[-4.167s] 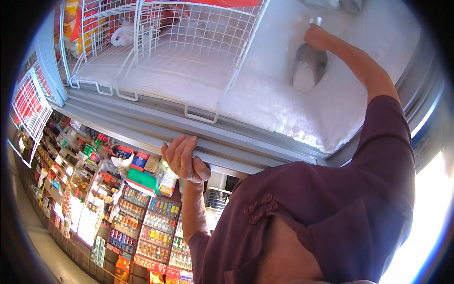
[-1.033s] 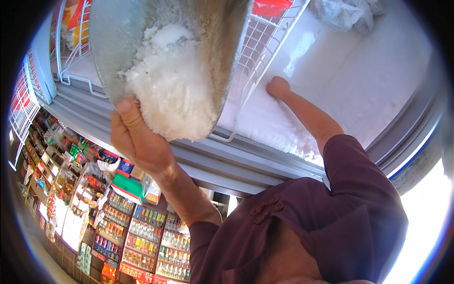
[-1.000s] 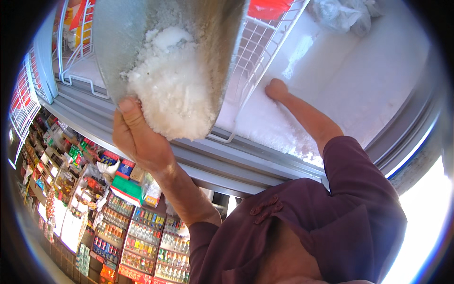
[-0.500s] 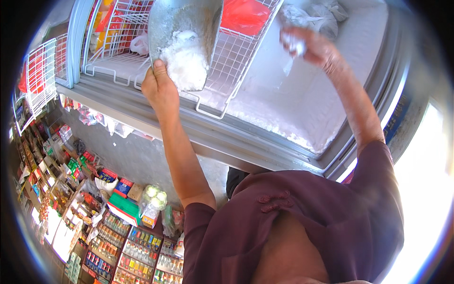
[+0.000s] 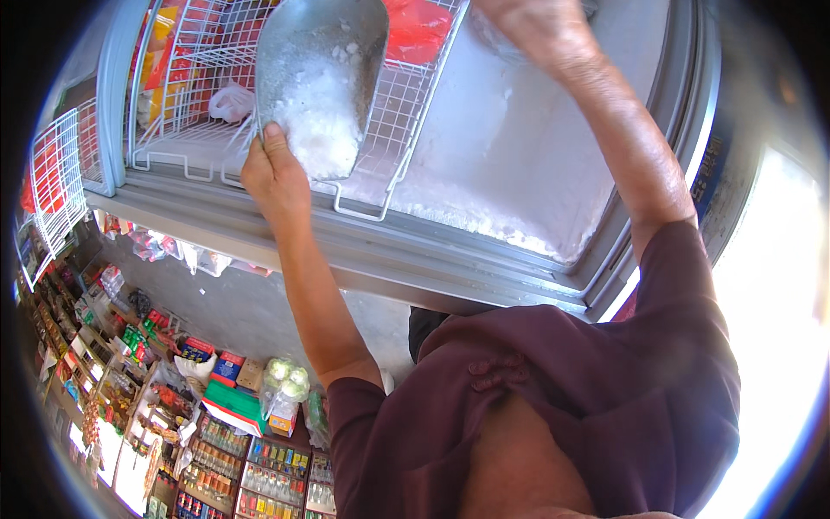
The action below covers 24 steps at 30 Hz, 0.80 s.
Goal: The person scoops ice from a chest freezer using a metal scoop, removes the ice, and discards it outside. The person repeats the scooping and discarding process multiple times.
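Observation:
My left hand grips the near edge of a grey metal scoop, thumb on top. Loose white frost is heaped in the scoop, thickest toward the end nearest me. The scoop is above a white wire basket in an open chest freezer. On the right, my right hand reaches over the freezer's deep compartment, toward its far side. Its fingers run up to the picture's upper edge, so I cannot see what they hold, if anything.
A red package and a white plastic bag are in the baskets. Frost lines the compartment's near edge. The freezer's metal frame runs between me and the compartment. Shelves of small goods and a green box are at lower left.
My right hand, which had a white lump of frost in it, has moved farther away and left. The scoop in my left hand has shifted slightly left, its frost spread more toward the near end.

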Motion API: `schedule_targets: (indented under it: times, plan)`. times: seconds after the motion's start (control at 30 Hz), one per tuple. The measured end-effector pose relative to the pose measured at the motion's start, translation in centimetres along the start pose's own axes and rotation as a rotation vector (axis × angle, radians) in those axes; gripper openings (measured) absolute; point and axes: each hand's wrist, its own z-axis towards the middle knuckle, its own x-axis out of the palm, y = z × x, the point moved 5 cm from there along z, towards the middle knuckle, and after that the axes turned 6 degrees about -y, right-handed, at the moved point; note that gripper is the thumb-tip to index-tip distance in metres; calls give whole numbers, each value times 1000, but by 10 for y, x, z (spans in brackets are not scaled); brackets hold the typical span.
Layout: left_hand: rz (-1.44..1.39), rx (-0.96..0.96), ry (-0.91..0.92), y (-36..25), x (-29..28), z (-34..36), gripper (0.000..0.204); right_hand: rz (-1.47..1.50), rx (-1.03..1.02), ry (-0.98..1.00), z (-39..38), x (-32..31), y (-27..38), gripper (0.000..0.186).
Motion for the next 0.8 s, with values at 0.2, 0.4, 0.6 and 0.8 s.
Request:
schedule_targets:
  times: [0.2, 0.4, 0.6, 0.8]
  plan:
    - [12, 0, -59, -3, 2, 6, 39, -789, 571, 775, -193, 27, -268, 20]
    - [140, -86, -132, 8, -5, 4, 40, -833, 996, 1239, -376, 51, -334, 29]
    - [129, -203, -135, 8, -4, 1, 43, -818, 1192, 1167, -415, 65, -322, 27]
    - [154, -129, -142, 8, -12, -3, 40, -528, 1040, 1071, -446, 126, -290, 30]
